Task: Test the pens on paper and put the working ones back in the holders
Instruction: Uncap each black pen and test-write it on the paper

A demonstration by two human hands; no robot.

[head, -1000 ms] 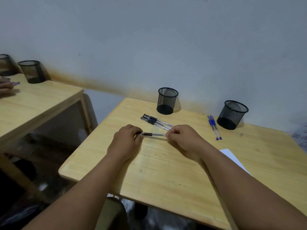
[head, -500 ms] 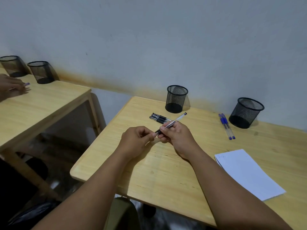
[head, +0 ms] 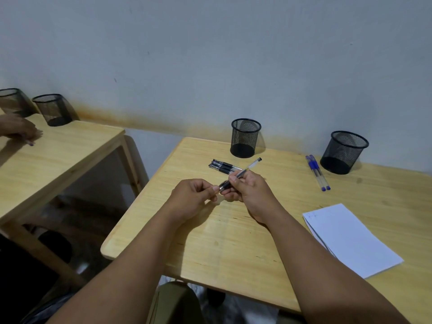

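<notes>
My right hand (head: 249, 191) grips a clear black pen (head: 247, 169) by its barrel, the far end tilted up toward the left mesh holder (head: 245, 137). My left hand (head: 191, 198) pinches the pen's near end, where its tip or cap sits; which one I cannot tell. Three black pens (head: 221, 166) lie together on the table just beyond my hands. Two blue pens (head: 317, 172) lie beside the right mesh holder (head: 344, 152). A stack of white paper (head: 348, 239) rests on the table to my right.
The wooden table (head: 210, 242) stands against a pale wall. To the left is a second table (head: 58, 155) with two more mesh holders (head: 53, 109) and another person's hand (head: 19, 129) on it. A gap separates the two tables.
The pen went from lying level between both hands to tilted, its far end raised toward the left holder. My view shifted left, bringing the paper into sight.
</notes>
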